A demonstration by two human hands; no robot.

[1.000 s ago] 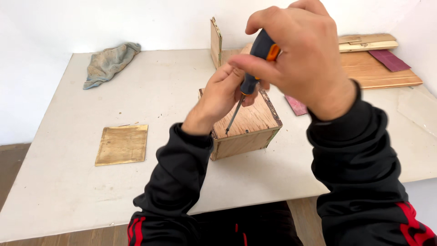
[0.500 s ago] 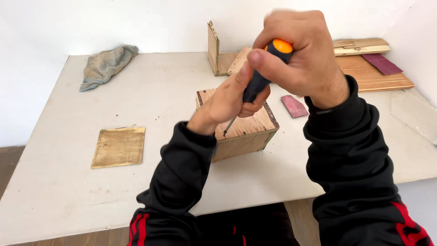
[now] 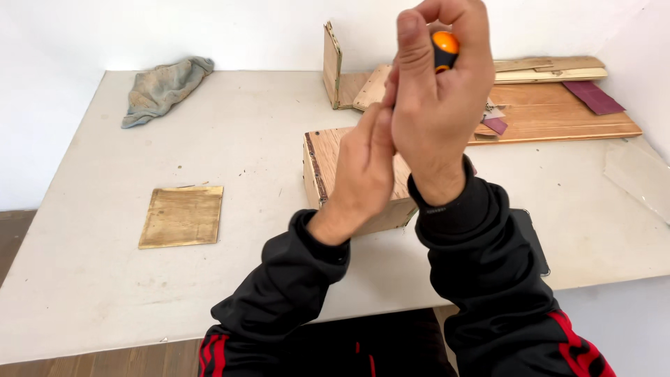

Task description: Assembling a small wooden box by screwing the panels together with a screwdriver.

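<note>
Mid-screwdriving, looks like; right hand fisted round orange-capped screwdriver, left hand pinching near the shaft (tip hidden) over wooden box mid-table; next calls for steady downward pressure, probably.

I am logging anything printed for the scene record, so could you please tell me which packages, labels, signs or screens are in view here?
None are visible: the table shows only a wooden box, a wood square, boards, a grey rag and a screwdriver.
</note>
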